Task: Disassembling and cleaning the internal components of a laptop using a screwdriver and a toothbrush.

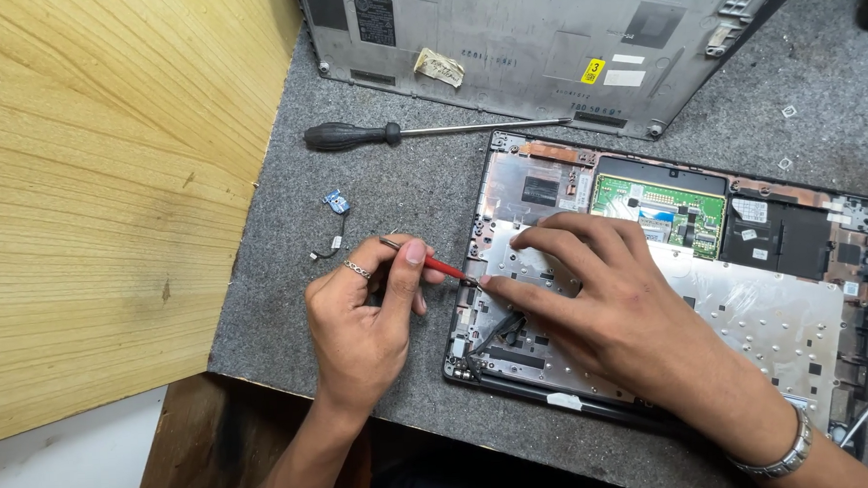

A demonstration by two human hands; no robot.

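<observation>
The left hand (364, 320) sits nearest, low over the grey felt tabletop (373, 193), a ring on one finger. Its grip is closed on red-handled tweezers (433, 265), pinched between thumb and fingers, the tips reaching the left edge of the opened laptop chassis (769, 327). The right hand (612, 309), a metal bracelet at its wrist, lies across the chassis's silvery plate; its fingers are spread flat, holding nothing, with the forefinger tip touching the plate right where the tweezers' tips meet it. That hand and forearm cover much of the plate's middle, so what lies under them cannot be seen.

Beyond the hands, a green circuit board (659, 208) sits in the chassis near its far edge. A black-handled screwdriver (429, 130) lies on the tabletop just beyond the chassis, its tip near the removed grey bottom cover (542, 34) at the far side. A small blue part with a thin wire (335, 214) lies left of the chassis, near the left hand. A wooden board (100, 190) borders the tabletop on the left.
</observation>
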